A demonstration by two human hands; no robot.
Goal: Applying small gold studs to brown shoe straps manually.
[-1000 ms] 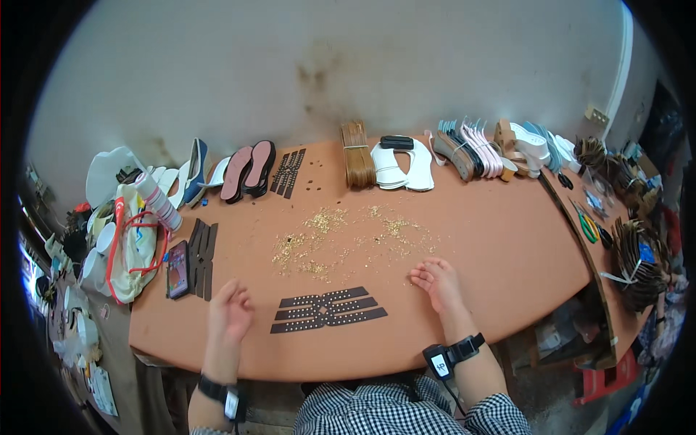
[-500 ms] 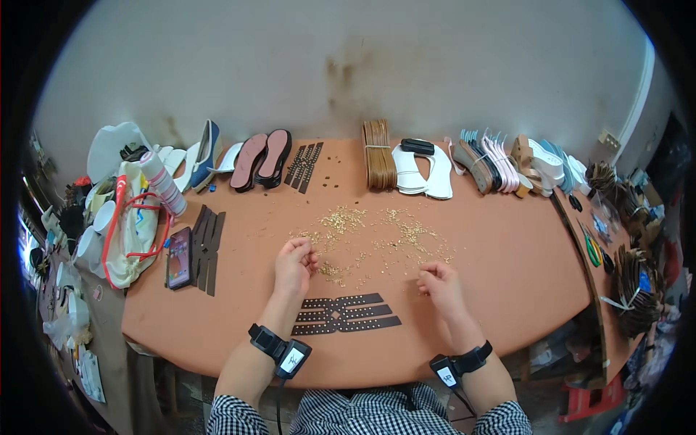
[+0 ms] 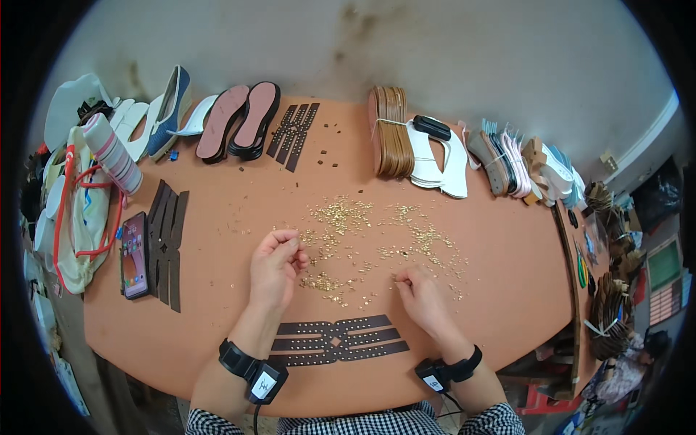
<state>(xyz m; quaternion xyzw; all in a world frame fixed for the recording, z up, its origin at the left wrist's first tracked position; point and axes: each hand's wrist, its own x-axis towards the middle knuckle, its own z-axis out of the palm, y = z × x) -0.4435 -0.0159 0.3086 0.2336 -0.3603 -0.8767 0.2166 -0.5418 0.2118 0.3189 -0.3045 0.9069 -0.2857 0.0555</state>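
Dark studded strap piece laid flat on the tan table, between the forearms; small gold-coloured bits scattered loose beyond it. Left hand raised near the scatter, fingers curled, thumb brought toward the index finger. Right hand lowered at the near edge of the scatter, thumb and index finger drawn together. Whether a bit is pinched in either hand cannot be told at this size.

Risks, as judged: bits could be swept aside or pushed under the strap piece by a trailing finger, since nothing is placed around them as a rim. The strap piece could be shifted or skewed if its left ends were caught by the left wrist module, which is worn just beside them. A bit could be dropped through a loose pinch, being tiny and slick-looking.
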